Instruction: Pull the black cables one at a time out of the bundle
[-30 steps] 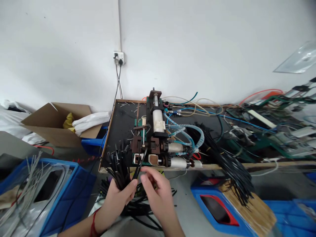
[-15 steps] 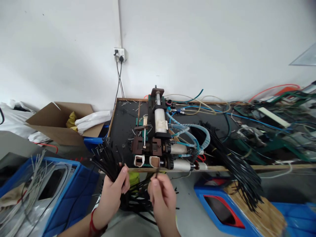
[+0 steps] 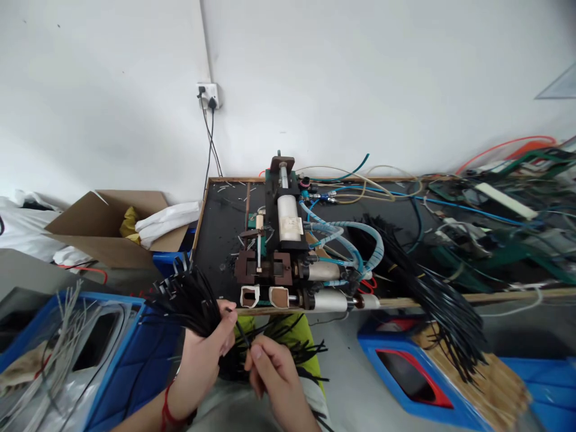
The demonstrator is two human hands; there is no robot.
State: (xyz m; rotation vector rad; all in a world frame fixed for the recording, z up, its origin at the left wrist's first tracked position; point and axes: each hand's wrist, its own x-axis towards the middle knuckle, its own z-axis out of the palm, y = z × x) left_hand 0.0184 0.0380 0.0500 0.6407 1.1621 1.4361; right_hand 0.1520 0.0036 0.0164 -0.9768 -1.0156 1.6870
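Observation:
A thick bundle of black cables is gripped in my left hand, its cut ends fanning up and to the left. Between the thumb and fingers of my right hand is a single black cable, stretched slantwise toward my left thumb. More black cables lie over my lap, partly hidden by both hands. Just beyond my hands, at the bench's front edge, stands a pneumatic machine with white cylinders, brown jaw blocks and two taped pads in front.
Blue air hoses loop right of the machine. Another black cable bundle hangs over the bench edge. At left are a blue crate holding grey wires and an open cardboard box. Blue and red bins stand low at right.
My right hand has moved left and down, away from the machine's front pads and close to my left hand. The bundle in my left hand leans further left.

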